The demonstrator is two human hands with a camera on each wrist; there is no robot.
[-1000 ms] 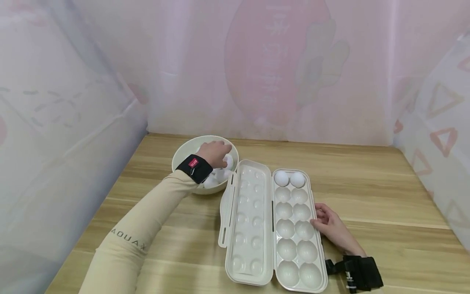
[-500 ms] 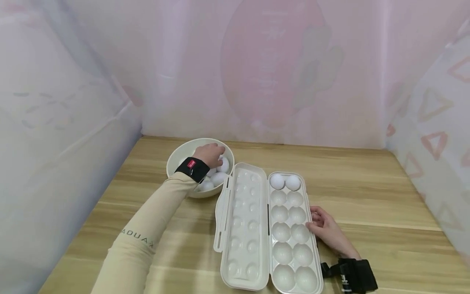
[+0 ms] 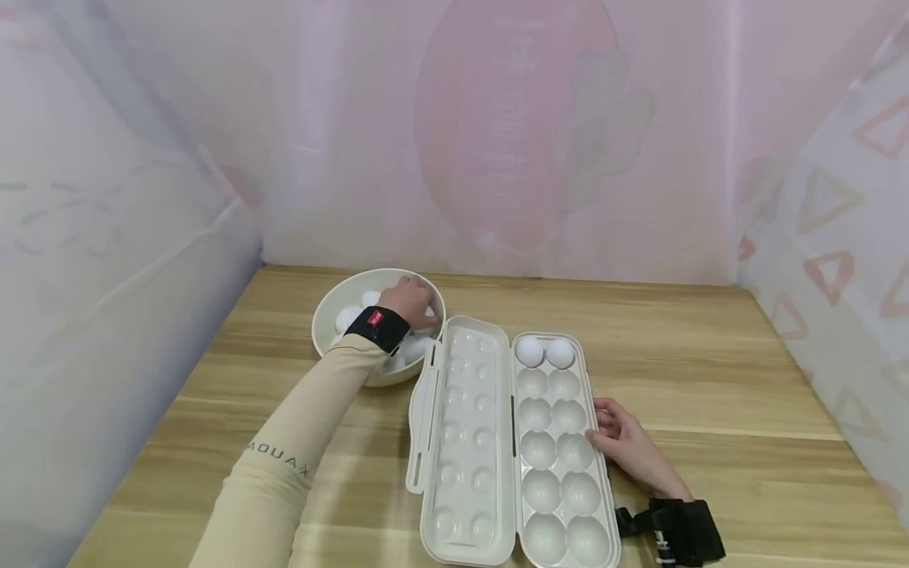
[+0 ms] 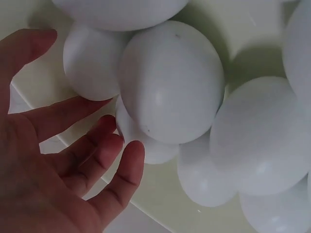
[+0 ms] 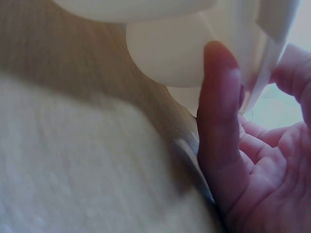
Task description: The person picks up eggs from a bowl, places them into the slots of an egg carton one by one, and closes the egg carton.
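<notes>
A cream bowl (image 3: 334, 304) at the back left holds several white eggs (image 4: 170, 87). My left hand (image 3: 412, 304) reaches into it. In the left wrist view its fingers (image 4: 114, 160) are spread and relaxed beside the eggs, with the fingertips against a lower egg and nothing gripped. An open egg tray (image 3: 604, 473) lies mid-table with its lid (image 3: 458, 442) folded out to the left. Two white eggs (image 3: 544, 353) sit in its farthest cups. My right hand (image 3: 618, 438) holds the tray's right rim, with the thumb (image 5: 218, 121) under the edge and the fingers above.
The wooden table (image 3: 710, 379) is walled in by pale pink patterned sheets at the back and on both sides. A black wrist strap (image 3: 675, 532) lies near the front edge on the right. The bowl stands just left of the tray lid.
My left hand has stayed inside the bowl and shifted a little among the eggs. The right hand has kept its place on the tray's rim. The view has drifted slightly.
</notes>
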